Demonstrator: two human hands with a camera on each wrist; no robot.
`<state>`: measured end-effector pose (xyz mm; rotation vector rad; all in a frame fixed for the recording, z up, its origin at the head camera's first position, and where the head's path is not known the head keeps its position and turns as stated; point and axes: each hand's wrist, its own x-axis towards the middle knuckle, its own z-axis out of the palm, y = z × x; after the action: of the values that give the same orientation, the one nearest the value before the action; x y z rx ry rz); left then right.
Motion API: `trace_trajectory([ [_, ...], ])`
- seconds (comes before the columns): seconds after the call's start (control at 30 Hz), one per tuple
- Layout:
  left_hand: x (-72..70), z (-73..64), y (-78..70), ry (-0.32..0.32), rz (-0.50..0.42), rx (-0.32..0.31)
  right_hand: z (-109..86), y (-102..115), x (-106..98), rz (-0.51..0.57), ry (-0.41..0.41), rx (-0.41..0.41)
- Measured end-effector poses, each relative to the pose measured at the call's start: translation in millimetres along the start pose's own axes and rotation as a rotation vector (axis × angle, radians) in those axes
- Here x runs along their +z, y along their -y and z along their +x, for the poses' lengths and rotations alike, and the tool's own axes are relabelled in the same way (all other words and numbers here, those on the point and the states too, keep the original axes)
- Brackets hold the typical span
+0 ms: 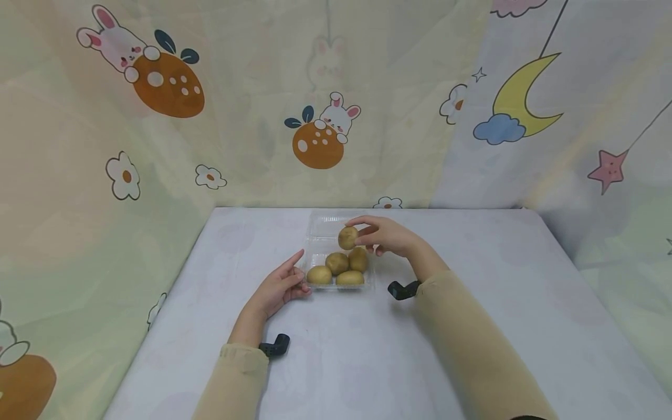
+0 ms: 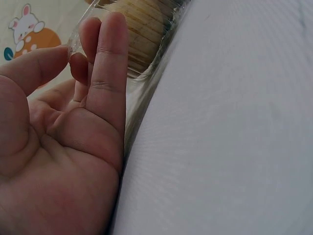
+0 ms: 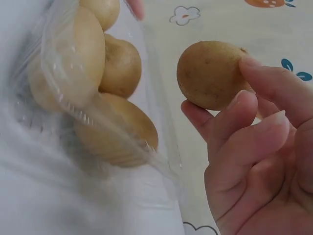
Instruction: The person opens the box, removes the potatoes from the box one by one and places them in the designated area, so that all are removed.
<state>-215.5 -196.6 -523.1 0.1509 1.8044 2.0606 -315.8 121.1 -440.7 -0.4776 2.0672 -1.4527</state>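
Note:
My right hand pinches a small round potato between thumb and fingertips, raised above the back of a clear plastic container. In the right wrist view that potato is held apart from the others. Several more potatoes lie inside the container, two along its front and the rest behind. At the container's left front corner, my left hand holds the rim, its index finger stretched out. The left wrist view has the thumb at the plastic edge and the other fingers against the outer wall.
The container's transparent lid is folded back toward the rear of the white-covered table. Behind and beside the table hangs a printed cloth with rabbits, flowers and a moon. A black wrist device sits at the right cuff.

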Motion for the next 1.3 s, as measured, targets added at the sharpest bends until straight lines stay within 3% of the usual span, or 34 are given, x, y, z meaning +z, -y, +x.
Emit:
trace_trajectory([
  [0.37,0.8,-0.2,-0.4,0.011,-0.01,0.002,-31.2,-16,-25,0.05,-0.117,-0.006],
  [0.73,-2.1,1.0,1.2,0.015,-0.038,0.002,-56.9,-50,-43,0.121,-0.26,0.007],
  [1.13,-0.6,-0.1,0.9,-0.014,-0.022,-0.013,-69.6,-92,-49,0.084,-0.338,0.056],
  [1.3,0.5,-0.3,0.5,-0.022,-0.026,-0.019,-67.1,-104,-47,0.133,-0.352,0.072],
])
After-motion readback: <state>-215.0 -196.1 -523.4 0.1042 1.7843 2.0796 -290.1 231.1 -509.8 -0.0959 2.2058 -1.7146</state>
